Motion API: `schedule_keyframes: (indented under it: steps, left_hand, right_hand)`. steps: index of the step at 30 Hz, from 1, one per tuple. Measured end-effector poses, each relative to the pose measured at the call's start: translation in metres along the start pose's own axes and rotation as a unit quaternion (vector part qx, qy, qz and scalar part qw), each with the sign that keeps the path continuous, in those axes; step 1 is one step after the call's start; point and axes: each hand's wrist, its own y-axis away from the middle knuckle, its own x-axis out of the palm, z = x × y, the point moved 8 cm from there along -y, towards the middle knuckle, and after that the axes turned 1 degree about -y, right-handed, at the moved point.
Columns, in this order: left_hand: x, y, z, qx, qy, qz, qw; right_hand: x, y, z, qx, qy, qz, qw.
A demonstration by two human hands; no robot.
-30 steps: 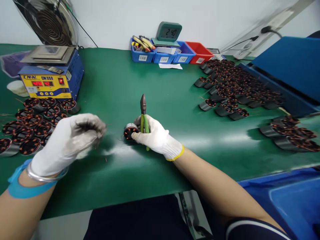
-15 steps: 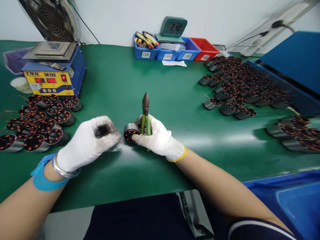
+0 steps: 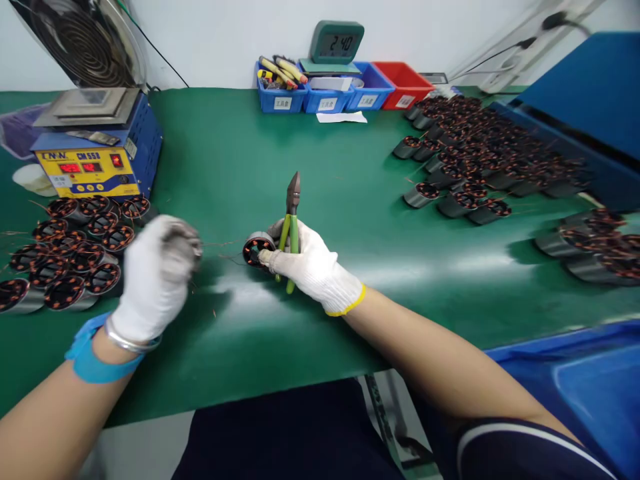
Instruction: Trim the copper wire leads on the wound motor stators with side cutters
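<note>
My right hand (image 3: 305, 260), in a white glove, holds two things at once. One is a wire-wound motor stator (image 3: 257, 248) with a grey metal ring, dark inside and copper windings. The other is a pair of diagonal cutters (image 3: 292, 220), green-handled, their dark jaws pointing up and away from me. Thin wires (image 3: 227, 255) stick out leftward from the stator. Off to the left and apart from it, my gloved left hand (image 3: 163, 267) is raised, blurred by motion, with its fingers curled in. Whatever is inside those fingers is hidden.
Several wound stators (image 3: 75, 257) stand at the left before a yellow-and-blue CM558 unit (image 3: 95, 150). Many more (image 3: 465, 153) fill the right side. Blue bins (image 3: 283, 100), a red bin (image 3: 403, 83) and a clock (image 3: 337, 43) line the back. Wire bits (image 3: 215, 313) lie on the green mat.
My left hand has pulled away from the stator, to the left and slightly up. The stator has turned a little in my right hand, which keeps hold of it and the cutters.
</note>
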Motion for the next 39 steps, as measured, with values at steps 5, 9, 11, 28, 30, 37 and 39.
schedule_keyframes:
  steps: [5, 9, 11, 28, 30, 37, 39]
  left_hand:
    - [0.041, 0.011, -0.002, -0.025, 0.026, 0.120, 0.992]
    - [-0.009, 0.012, 0.003, -0.020, 0.177, -0.158, 0.971]
    - [-0.015, 0.008, 0.003, 0.009, 0.159, -0.176, 0.971]
    - [0.043, 0.007, 0.018, -0.141, 0.194, 0.065, 0.969]
    - [0.057, 0.008, 0.019, -0.150, 0.181, 0.129, 0.963]
    - [0.054, 0.005, 0.022, -0.078, 0.023, 0.297, 0.951]
    - [0.049, 0.001, 0.020, -0.035, -0.011, 0.279, 0.960]
  right_hand:
    - [0.009, -0.002, -0.007, 0.001, -0.063, 0.012, 0.998]
    - [0.011, -0.007, -0.018, 0.029, -0.145, 0.005, 0.989]
    - [0.013, -0.006, -0.018, 0.032, -0.154, 0.009, 0.988]
    - [0.021, -0.005, -0.027, 0.049, -0.181, 0.007, 0.982]
    - [0.025, 0.001, -0.028, 0.069, -0.146, 0.040, 0.986]
    - [0.003, 0.028, 0.018, -0.202, 0.292, 0.008, 0.935]
    - [0.022, 0.040, 0.025, -0.336, 0.318, 0.090, 0.882]
